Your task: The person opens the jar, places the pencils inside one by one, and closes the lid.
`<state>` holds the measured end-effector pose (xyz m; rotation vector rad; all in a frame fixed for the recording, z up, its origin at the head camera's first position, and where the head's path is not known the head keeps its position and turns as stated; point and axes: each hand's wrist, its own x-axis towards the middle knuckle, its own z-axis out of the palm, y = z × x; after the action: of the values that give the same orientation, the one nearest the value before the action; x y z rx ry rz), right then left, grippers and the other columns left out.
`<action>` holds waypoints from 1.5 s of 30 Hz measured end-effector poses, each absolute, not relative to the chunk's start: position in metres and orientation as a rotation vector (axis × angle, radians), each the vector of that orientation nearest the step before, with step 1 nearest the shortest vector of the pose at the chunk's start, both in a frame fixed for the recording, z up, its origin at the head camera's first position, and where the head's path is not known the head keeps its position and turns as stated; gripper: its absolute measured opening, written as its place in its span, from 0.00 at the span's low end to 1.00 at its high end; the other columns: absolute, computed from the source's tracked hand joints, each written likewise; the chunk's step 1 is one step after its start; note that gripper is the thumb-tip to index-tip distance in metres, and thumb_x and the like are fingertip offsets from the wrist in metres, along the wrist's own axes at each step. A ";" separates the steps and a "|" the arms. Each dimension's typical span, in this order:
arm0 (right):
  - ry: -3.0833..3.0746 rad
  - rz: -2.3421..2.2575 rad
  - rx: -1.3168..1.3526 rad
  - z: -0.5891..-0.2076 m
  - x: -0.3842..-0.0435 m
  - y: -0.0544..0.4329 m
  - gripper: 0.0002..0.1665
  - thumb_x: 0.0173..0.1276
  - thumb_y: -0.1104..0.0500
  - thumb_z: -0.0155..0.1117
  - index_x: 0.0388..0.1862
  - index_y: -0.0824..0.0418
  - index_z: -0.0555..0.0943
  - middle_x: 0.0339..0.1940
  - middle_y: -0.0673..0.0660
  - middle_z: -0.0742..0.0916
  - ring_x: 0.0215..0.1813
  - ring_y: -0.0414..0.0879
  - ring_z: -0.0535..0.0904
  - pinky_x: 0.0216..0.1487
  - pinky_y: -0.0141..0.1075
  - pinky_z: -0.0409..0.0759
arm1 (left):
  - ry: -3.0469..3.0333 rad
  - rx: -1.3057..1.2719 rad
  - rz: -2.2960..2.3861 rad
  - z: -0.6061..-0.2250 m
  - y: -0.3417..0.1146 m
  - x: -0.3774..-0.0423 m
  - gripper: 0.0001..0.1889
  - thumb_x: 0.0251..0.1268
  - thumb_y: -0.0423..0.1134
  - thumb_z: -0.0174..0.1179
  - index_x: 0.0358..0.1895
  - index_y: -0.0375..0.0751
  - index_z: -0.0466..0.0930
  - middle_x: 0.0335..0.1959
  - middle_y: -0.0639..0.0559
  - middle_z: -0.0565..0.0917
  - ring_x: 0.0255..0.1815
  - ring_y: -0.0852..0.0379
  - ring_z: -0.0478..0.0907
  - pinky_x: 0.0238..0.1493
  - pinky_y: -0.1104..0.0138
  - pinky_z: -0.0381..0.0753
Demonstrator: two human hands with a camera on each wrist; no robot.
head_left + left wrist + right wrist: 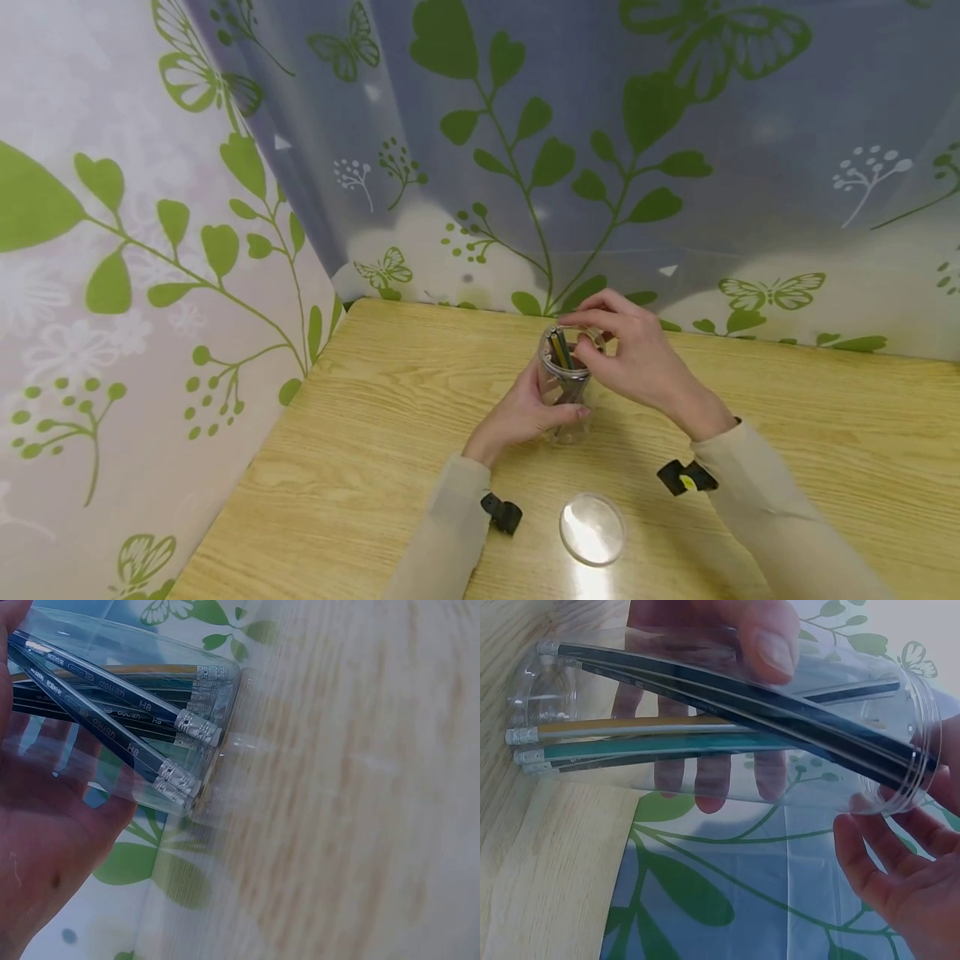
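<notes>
My left hand [528, 406] grips a clear cylindrical jar [567, 372] by its side, thumb in front and fingers behind. Inside lean several pencils [559, 348], their tips at the open mouth. The right wrist view shows black pencils [727, 701], a yellow pencil [630, 727] and a teal pencil [675, 747] through the wall. Their silver ends [199, 727] rest toward the base in the left wrist view. Over the mouth, my right hand [633, 354] has its fingers loosely bent at the rim, with thumb and forefinger apart beside the pencil tips.
A round clear lid [592, 530] lies on the wooden table [360, 417], nearer to me than the jar. Patterned curtains [487, 217] with green leaves hang along the table's far and left edges. Each sleeve carries a black strap [501, 512] at the wrist.
</notes>
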<state>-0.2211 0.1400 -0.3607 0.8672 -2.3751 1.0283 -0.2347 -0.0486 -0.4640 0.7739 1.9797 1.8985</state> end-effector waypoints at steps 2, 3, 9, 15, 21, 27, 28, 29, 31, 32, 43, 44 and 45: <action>-2.374 1.044 0.863 -0.361 -0.221 0.142 0.16 0.68 0.69 0.61 0.49 0.58 0.89 0.46 0.52 0.85 0.36 0.39 0.78 0.33 0.31 0.78 | 1.976 0.781 1.906 -0.464 -0.048 -0.235 0.43 0.62 0.32 0.70 0.75 0.68 0.60 0.72 0.62 0.74 0.79 0.56 0.65 0.80 0.47 0.57; -2.372 1.050 0.861 -0.361 -0.221 0.143 0.16 0.68 0.69 0.62 0.50 0.58 0.89 0.46 0.52 0.86 0.38 0.39 0.80 0.35 0.31 0.80 | 1.976 0.783 1.909 -0.464 -0.048 -0.235 0.43 0.62 0.32 0.70 0.75 0.66 0.60 0.72 0.61 0.74 0.78 0.55 0.66 0.80 0.47 0.57; -2.331 1.076 0.867 -0.363 -0.220 0.150 0.15 0.67 0.69 0.67 0.50 0.57 0.88 0.47 0.52 0.88 0.43 0.40 0.83 0.39 0.33 0.85 | 1.963 0.774 1.929 -0.464 -0.048 -0.235 0.42 0.62 0.30 0.70 0.75 0.63 0.61 0.71 0.56 0.77 0.75 0.59 0.70 0.79 0.47 0.59; -2.279 1.055 0.900 -0.366 -0.218 0.155 0.16 0.64 0.69 0.71 0.50 0.59 0.88 0.46 0.53 0.89 0.41 0.42 0.85 0.39 0.32 0.86 | 1.973 0.771 1.914 -0.464 -0.048 -0.235 0.41 0.63 0.31 0.70 0.76 0.59 0.61 0.70 0.57 0.78 0.75 0.59 0.69 0.80 0.45 0.57; -2.244 1.065 0.917 -0.369 -0.213 0.160 0.17 0.62 0.71 0.72 0.49 0.60 0.88 0.46 0.54 0.89 0.41 0.43 0.86 0.40 0.28 0.85 | 2.000 0.753 1.888 -0.464 -0.048 -0.235 0.41 0.63 0.33 0.70 0.76 0.61 0.61 0.71 0.57 0.77 0.76 0.57 0.69 0.79 0.43 0.57; -2.208 1.054 0.953 -0.371 -0.210 0.166 0.19 0.59 0.73 0.73 0.50 0.60 0.88 0.46 0.55 0.89 0.43 0.40 0.85 0.40 0.27 0.85 | 2.013 0.751 1.882 -0.465 -0.048 -0.235 0.41 0.63 0.34 0.71 0.75 0.64 0.62 0.70 0.58 0.78 0.75 0.59 0.69 0.80 0.44 0.56; -2.205 1.058 0.958 -0.372 -0.210 0.167 0.20 0.59 0.73 0.73 0.50 0.61 0.88 0.46 0.55 0.89 0.43 0.39 0.85 0.40 0.27 0.85 | 2.015 0.749 1.882 -0.465 -0.048 -0.235 0.41 0.63 0.34 0.71 0.75 0.64 0.62 0.70 0.59 0.78 0.75 0.60 0.70 0.80 0.44 0.55; -2.201 1.055 0.963 -0.372 -0.209 0.168 0.20 0.59 0.74 0.73 0.50 0.61 0.88 0.46 0.56 0.89 0.44 0.39 0.85 0.40 0.27 0.85 | 2.016 0.745 1.882 -0.465 -0.048 -0.235 0.41 0.63 0.34 0.71 0.74 0.65 0.62 0.69 0.60 0.78 0.75 0.60 0.70 0.80 0.44 0.55; -2.200 1.051 0.968 -0.373 -0.207 0.170 0.20 0.59 0.74 0.73 0.51 0.62 0.87 0.47 0.56 0.89 0.44 0.40 0.85 0.40 0.27 0.85 | 2.026 0.735 1.876 -0.465 -0.048 -0.235 0.41 0.62 0.34 0.72 0.74 0.66 0.63 0.69 0.62 0.78 0.75 0.61 0.70 0.80 0.44 0.55; -2.200 1.044 0.970 -0.373 -0.206 0.172 0.21 0.58 0.74 0.73 0.51 0.63 0.87 0.47 0.56 0.89 0.44 0.41 0.85 0.40 0.27 0.85 | 2.030 0.729 1.874 -0.465 -0.048 -0.235 0.41 0.62 0.34 0.72 0.74 0.67 0.63 0.69 0.62 0.78 0.75 0.61 0.69 0.80 0.44 0.54; -2.244 0.976 0.962 -0.380 -0.187 0.186 0.30 0.54 0.71 0.76 0.59 0.61 0.84 0.53 0.57 0.90 0.52 0.38 0.85 0.41 0.26 0.84 | 2.058 0.715 1.858 -0.463 -0.047 -0.234 0.43 0.61 0.33 0.72 0.77 0.55 0.61 0.70 0.56 0.78 0.77 0.56 0.68 0.82 0.45 0.50; -2.250 0.970 0.962 -0.382 -0.185 0.188 0.31 0.53 0.71 0.76 0.59 0.60 0.84 0.53 0.56 0.90 0.52 0.37 0.84 0.42 0.26 0.84 | 2.060 0.715 1.858 -0.463 -0.047 -0.233 0.43 0.61 0.33 0.72 0.77 0.55 0.61 0.70 0.56 0.78 0.77 0.56 0.68 0.82 0.45 0.51; -2.257 0.961 0.959 -0.383 -0.182 0.189 0.31 0.53 0.71 0.77 0.59 0.59 0.84 0.53 0.55 0.90 0.52 0.36 0.84 0.42 0.25 0.84 | 2.060 0.717 1.859 -0.463 -0.047 -0.234 0.43 0.61 0.33 0.72 0.77 0.55 0.61 0.70 0.55 0.78 0.76 0.56 0.68 0.82 0.45 0.51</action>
<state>-0.1821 0.1894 -0.3829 0.9594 -2.2575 0.9608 -0.2335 -0.0467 -0.4632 0.7175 2.0605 1.8592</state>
